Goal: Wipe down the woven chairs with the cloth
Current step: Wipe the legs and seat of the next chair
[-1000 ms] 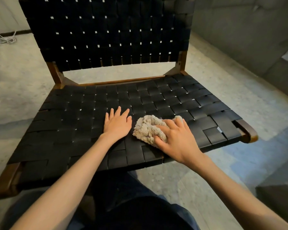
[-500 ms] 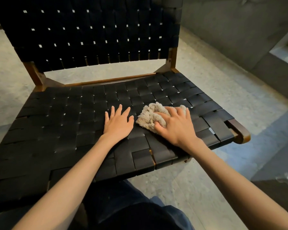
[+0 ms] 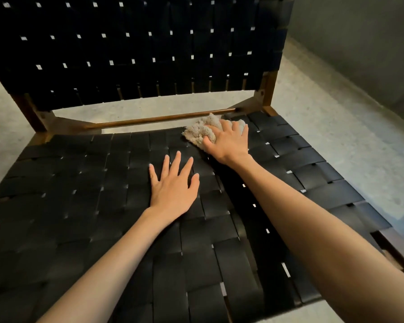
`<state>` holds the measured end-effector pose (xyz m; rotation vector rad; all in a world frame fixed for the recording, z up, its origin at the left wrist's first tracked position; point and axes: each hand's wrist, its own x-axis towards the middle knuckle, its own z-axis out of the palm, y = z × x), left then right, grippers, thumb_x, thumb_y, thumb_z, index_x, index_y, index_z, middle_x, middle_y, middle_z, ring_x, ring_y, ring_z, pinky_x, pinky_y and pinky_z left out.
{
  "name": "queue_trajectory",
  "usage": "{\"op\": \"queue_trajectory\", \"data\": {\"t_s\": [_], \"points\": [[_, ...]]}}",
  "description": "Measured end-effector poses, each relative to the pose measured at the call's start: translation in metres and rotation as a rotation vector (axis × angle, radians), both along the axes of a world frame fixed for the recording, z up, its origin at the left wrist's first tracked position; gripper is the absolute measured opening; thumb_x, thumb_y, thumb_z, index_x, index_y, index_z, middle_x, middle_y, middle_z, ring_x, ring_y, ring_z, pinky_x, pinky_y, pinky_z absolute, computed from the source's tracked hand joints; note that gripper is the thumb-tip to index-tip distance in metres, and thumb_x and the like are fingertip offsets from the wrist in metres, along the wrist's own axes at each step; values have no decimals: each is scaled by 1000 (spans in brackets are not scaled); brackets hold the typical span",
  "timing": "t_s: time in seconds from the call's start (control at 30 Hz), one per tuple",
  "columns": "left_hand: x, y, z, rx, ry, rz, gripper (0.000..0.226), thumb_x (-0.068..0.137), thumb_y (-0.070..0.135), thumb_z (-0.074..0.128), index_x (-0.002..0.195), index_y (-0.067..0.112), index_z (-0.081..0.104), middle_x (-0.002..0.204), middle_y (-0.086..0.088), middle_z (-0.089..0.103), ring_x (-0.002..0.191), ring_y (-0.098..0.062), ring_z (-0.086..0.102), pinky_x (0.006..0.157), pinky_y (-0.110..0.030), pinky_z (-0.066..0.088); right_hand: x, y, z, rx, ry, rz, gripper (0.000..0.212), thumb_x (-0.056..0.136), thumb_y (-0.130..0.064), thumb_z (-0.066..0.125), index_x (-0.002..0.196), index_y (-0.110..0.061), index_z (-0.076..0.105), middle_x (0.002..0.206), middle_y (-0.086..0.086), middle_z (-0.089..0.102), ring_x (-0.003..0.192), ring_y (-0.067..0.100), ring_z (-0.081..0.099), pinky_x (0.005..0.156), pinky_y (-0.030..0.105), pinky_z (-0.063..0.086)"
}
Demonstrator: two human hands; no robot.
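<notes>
Cloth (image 3: 200,134) sits bunched at the back edge of the seat (image 3: 103,183), by the rear rail (image 3: 161,118); push further and you may shove it into the gap behind. Your right hand (image 3: 229,143) holds it down, fingers draped over, thumb hooked in; your left hand (image 3: 173,190) lies flat, fingers spread, mid-seat.

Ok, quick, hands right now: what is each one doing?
Left hand: open, flat on the woven seat, holding nothing.
Right hand: grips the cloth, pressing it on the seat.
</notes>
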<state>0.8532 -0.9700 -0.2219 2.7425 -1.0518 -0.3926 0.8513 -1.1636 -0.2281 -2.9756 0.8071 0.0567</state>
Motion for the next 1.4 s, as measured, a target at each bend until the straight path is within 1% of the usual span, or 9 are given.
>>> {"op": "queue_trajectory", "data": {"t_s": [0.2,0.43,0.6,0.8,0.93,1.1,1.2,1.3,1.4], "points": [[16,-21,-8,-17,-7,-12,54,97,54,19,149,41,10,160,5,-5,144,-30,-15,108,-61,-15,28,-20,-6,-12,-14,34,56,92,-57,25,137,-30,46,142,10,42,134,35,30,111,58,10],[19,-21,-15,-41,-38,3,54,95,57,19,147,45,11,160,6,-2,145,-29,-13,107,-58,-17,21,-51,3,-69,-8,-94,55,94,-52,25,133,-21,50,137,14,46,131,34,33,114,55,9],[18,-21,-12,-6,-18,-9,53,96,56,16,147,45,7,159,6,-5,144,-28,-15,108,-56,-17,8,-40,8,-30,-9,-32,53,95,-51,26,134,-24,50,136,13,47,130,34,34,113,51,10],[-2,-11,0,-7,23,-32,53,99,51,18,149,38,8,160,4,-2,145,-30,-12,114,-47,-12,-47,-21,25,-15,17,56,51,94,-52,28,134,-30,50,138,9,45,128,31,32,114,46,11],[-23,-3,8,-19,34,-52,54,99,49,19,150,33,9,160,2,1,146,-26,-7,115,-43,-9,-94,2,43,15,42,56,50,94,-53,30,135,-33,49,140,5,44,130,28,30,115,44,8],[-41,6,15,-28,62,-62,52,101,45,19,150,31,12,160,0,3,146,-24,-3,116,-41,-5,-164,39,64,-4,-8,8,47,93,-53,33,126,-32,57,130,2,50,122,24,35,113,42,15],[-53,9,22,-15,88,-66,51,101,44,19,150,31,13,160,0,4,146,-24,-2,116,-42,-4,-206,62,76,-13,-44,-22,46,93,-53,33,124,-32,59,127,0,53,119,22,37,112,41,17],[-70,8,29,-8,120,-75,51,101,45,20,150,33,13,160,0,4,146,-25,-4,115,-47,-6,-241,79,86,0,-121,-57,43,91,-52,36,120,-32,62,124,-2,54,119,21,38,113,40,19],[-86,4,36,-19,133,-97,51,101,43,21,150,32,13,160,0,4,146,-27,-4,114,-51,-6,-267,95,93,-32,-174,-89,49,88,-55,31,113,-32,66,116,-3,58,114,19,43,110,40,25]]}}
